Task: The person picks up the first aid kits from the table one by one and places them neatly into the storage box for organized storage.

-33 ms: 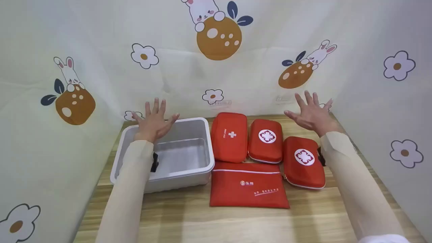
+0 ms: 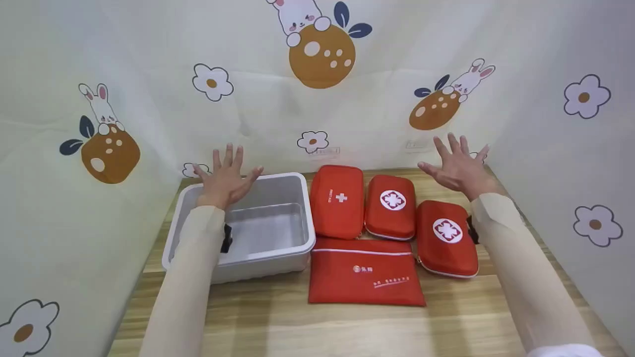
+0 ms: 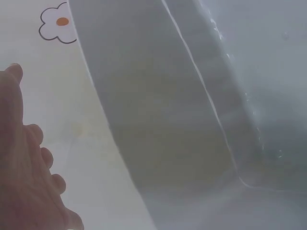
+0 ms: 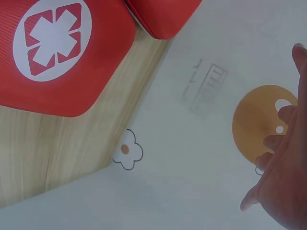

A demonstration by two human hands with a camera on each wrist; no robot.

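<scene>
My left hand (image 2: 225, 181) is spread with straight fingers above the grey plastic bin (image 2: 268, 256), holding nothing. In the left wrist view the bin's inner wall (image 3: 158, 110) fills the middle, with the hand (image 3: 29, 167) at the left edge. My right hand (image 2: 459, 171), fingers also spread, hovers behind and above the rightmost red first-aid case (image 2: 431, 248). To its left lie a second case with a round white cross emblem (image 2: 390, 218) and a larger red first-aid case with a small cross (image 2: 340, 218). A flat red zip pouch (image 2: 357, 287) lies in front of them.
Everything stands on a wooden table (image 2: 278, 327). Pale cloth walls (image 2: 258, 114) printed with rabbits, oranges and flowers enclose it at the back and both sides. The bin sits at the left, close beside the larger case and the pouch.
</scene>
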